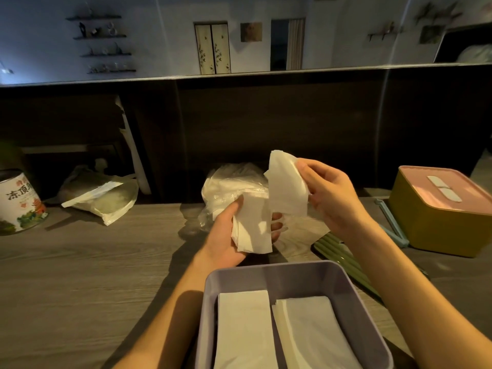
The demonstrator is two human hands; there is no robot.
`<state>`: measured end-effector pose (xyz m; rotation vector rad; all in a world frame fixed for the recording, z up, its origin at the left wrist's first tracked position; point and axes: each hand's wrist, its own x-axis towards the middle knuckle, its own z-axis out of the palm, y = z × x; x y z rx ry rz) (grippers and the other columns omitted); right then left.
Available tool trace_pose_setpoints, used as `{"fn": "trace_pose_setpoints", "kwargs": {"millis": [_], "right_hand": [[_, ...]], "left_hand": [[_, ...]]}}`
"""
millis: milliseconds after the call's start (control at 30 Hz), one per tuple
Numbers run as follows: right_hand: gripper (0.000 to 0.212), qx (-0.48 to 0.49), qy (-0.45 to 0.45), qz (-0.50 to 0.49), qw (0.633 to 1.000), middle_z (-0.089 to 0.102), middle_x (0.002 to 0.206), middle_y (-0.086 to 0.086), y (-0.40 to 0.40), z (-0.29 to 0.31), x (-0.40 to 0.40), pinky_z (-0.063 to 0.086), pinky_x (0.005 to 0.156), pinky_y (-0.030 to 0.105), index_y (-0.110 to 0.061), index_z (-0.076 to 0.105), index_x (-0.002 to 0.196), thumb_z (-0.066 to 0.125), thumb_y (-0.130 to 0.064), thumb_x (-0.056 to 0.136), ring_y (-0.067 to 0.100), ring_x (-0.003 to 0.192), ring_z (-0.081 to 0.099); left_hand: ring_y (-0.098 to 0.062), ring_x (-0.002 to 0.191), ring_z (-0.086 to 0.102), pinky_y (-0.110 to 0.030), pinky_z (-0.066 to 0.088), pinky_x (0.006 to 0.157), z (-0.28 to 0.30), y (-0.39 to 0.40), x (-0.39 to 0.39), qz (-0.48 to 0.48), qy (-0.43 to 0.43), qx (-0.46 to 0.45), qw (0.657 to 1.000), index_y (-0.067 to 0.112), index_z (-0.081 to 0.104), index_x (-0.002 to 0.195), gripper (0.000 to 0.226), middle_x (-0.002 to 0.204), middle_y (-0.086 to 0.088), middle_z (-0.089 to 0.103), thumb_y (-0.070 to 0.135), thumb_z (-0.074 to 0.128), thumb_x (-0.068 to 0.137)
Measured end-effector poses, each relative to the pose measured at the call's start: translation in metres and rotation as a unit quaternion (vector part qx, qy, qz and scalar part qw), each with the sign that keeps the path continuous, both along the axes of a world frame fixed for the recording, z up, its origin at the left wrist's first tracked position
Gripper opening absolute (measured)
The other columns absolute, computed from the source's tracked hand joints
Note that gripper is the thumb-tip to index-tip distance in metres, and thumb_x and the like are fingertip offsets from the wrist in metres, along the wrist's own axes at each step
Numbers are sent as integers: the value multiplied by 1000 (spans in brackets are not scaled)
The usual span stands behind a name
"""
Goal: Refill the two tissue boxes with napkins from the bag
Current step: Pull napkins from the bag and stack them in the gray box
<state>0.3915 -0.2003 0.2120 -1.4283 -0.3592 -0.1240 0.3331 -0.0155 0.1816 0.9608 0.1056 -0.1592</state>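
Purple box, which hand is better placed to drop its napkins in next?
Probably the left hand: it grips a napkin stack close above the purple box. The right hand holds its napkins higher and farther back.

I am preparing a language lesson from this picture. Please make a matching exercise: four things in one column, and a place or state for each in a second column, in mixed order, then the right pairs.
Things
1. purple box
2. yellow box
3. tea can
4. left hand

Places or states
A. closed with a pink lid, at the right
B. standing at the far left of the table
C. open, two napkin stacks inside
D. holding a bundle of napkins by the plastic bag

Pairs: 1-C, 2-A, 3-B, 4-D
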Motion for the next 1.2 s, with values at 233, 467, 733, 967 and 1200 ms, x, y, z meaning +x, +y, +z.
{"fn": "trace_pose_setpoints", "kwargs": {"millis": [233, 467, 733, 967, 1200], "right_hand": [[17, -228, -74, 54, 969, 72, 103, -12, 11, -10, -5, 57, 75, 20, -29, 72, 111, 67, -34, 96, 2, 96, 69], [9, -329, -200, -59, 921, 65, 95, -23, 22, -22, -4, 46, 67, 6, -40, 68, 97, 72, -34, 93, -5, 89, 61], [8, -259, -251, -120, 925, 64, 98, -22, 20, -24, -3, 55, 78, 17, -35, 74, 91, 78, -30, 87, 0, 94, 62], [10, -142, -174, -97, 970, 72, 95, -11, 14, -15, -2, 58, 80, 20, -19, 72, 100, 75, -23, 91, 5, 93, 69], [20, -51, -25, -49, 997, 72, 103, 1, 3, -2, -3, 63, 70, 32, -17, 68, 111, 71, -27, 94, 16, 92, 72]], "left_hand": [[-27, 91, 72, -43, 58, 82, -4, -2, 3, 2, 14, 10, 1000, 15, 74, 110, 40, 98, -13, 76, 47, 52, 98], [-26, 93, 72, -43, 53, 89, -9, -4, 3, -57, 10, 22, 998, 22, 81, 101, 59, 107, -12, 75, 66, 42, 95], [-31, 129, 57, -47, 40, 112, -14, 1, 4, -124, -11, 113, 986, 22, 47, 147, 104, 139, -15, 60, 86, 64, 67], [-28, 118, 66, -44, 50, 104, -15, 6, 3, -109, -42, 138, 983, 25, 51, 138, 57, 127, -10, 69, 46, 63, 86], [-35, 105, 71, -54, 55, 93, -14, 1, -1, -62, -66, -65, 994, 18, 73, 114, 35, 116, -18, 72, 20, 73, 80]]}}
